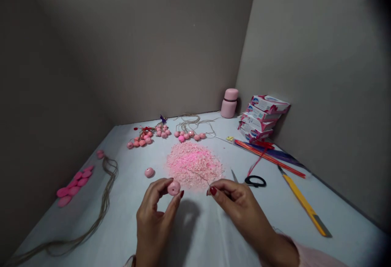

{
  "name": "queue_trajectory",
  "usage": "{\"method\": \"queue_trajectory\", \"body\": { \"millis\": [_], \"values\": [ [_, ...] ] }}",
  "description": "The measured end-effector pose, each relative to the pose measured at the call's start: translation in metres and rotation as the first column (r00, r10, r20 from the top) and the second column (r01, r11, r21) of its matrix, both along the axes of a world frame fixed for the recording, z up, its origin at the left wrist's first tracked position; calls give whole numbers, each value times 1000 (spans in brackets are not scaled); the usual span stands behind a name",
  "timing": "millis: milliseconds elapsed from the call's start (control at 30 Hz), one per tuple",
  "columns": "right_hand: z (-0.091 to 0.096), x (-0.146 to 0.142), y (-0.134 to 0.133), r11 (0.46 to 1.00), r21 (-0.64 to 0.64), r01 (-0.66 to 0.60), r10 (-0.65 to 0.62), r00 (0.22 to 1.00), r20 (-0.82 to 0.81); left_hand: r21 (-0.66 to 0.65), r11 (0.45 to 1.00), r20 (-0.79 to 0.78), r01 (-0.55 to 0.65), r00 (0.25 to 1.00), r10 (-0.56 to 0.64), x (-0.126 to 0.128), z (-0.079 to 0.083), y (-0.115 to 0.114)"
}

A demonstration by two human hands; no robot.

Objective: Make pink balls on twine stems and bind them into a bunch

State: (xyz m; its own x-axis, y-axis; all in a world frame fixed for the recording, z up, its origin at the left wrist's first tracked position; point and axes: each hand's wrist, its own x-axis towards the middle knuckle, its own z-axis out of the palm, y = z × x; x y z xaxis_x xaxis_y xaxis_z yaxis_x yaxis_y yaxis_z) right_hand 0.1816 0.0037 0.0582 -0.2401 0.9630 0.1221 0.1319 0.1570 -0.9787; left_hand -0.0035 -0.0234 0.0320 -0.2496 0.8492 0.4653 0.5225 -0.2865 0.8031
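Left hand (pixel 155 214) raised just above the desk (pixel 195 234), grip narrow — thumb and fingertips pinching one small pink padded ball (pixel 174 188), held near the front edge of the petal pile. Right hand (pixel 241 206) level with it, grip pinched tight on a thin needle or wire (pixel 204 177); too fine to tell which. Thin line running from the pinch back over the pile.

Pile of pale pink flakes (pixel 194 164) in the middle of the desk, loose, spread in a rough disc. One more loose pink ball (pixel 149 172) lying left of the pile, apart from it.

Farther back: three clusters of finished pink balls on twine (pixel 165 133), tied off with red and purple bits. Judged from that — a good share done, and by the size of the pile and the loose ball, more left to make. Ball in hand not yet on any string.

Left side: row of flat bright-pink discs (pixel 75 183), and a long hank of brown twine (pixel 100 210) trailing toward the near edge.

Right side: black-handled scissors (pixel 252 180) just beside the right hand, yellow utility knife (pixel 304 204), bundle of red and purple sticks (pixel 269 155), stack of toothpaste boxes (pixel 262 116) against the wall, pink flask (pixel 229 103) in the corner.
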Motion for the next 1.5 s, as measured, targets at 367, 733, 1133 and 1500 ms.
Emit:
{"method": "queue_trajectory", "body": {
  "millis": [367, 733, 1133, 1500],
  "values": [
    [-5, -1, -16, 869, 424, -254, 36, 888, 459, 96, 993, -200, -62, 976, 80, -2, 9, 4],
    [-3, 0, -17, 861, 405, -308, 55, 847, 529, 197, 979, -430, -44, 894, 126, -4, 0, 4],
    [-10, -3, -18, 866, 368, -338, 60, 801, 596, 212, 942, -740, 259, 673, -18, 11, -5, 4],
    [-9, 0, -9, 959, 167, -230, 139, 892, 429, 200, 944, -702, 262, 711, -49, 11, -6, 5]
  ]
}}
